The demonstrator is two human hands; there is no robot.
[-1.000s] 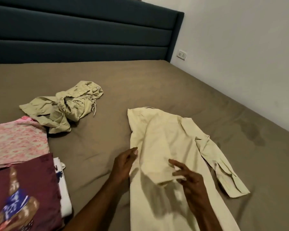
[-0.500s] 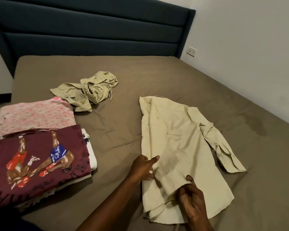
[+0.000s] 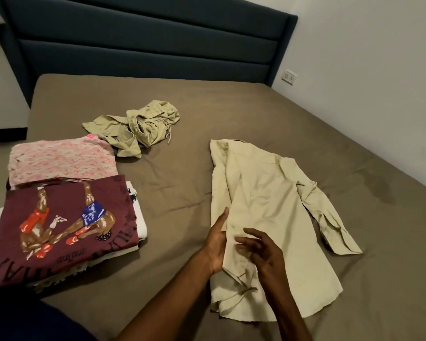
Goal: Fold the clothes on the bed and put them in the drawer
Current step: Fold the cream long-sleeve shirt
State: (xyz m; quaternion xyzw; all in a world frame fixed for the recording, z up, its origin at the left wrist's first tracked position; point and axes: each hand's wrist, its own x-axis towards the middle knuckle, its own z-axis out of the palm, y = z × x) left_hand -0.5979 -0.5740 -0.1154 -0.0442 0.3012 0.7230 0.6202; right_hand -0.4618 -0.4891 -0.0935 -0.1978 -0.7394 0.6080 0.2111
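Note:
A cream long-sleeved shirt (image 3: 268, 212) lies spread on the brown bed (image 3: 207, 107), its left sleeve folded inward and its right sleeve stretched out to the right. My left hand (image 3: 215, 242) lies flat with straight fingers along the shirt's left edge. My right hand (image 3: 263, 252) hovers just over the folded sleeve with fingers spread and loosely bent, holding nothing. A crumpled olive-green garment (image 3: 138, 126) sits farther back. At the left lie a folded pink patterned top (image 3: 62, 161) and a folded maroon printed T-shirt (image 3: 59, 230) on top of a white garment (image 3: 139, 217).
A dark blue padded headboard (image 3: 145, 38) stands at the far end. A white wall with a socket (image 3: 289, 77) runs along the bed's right side. A darker stain (image 3: 379, 190) marks the sheet near the right edge. No drawer is in view.
My right hand has let go of the folded sleeve and lifted with fingers spread. My left hand has straightened along the shirt's left edge. The view has shifted, showing more of the folded stack.

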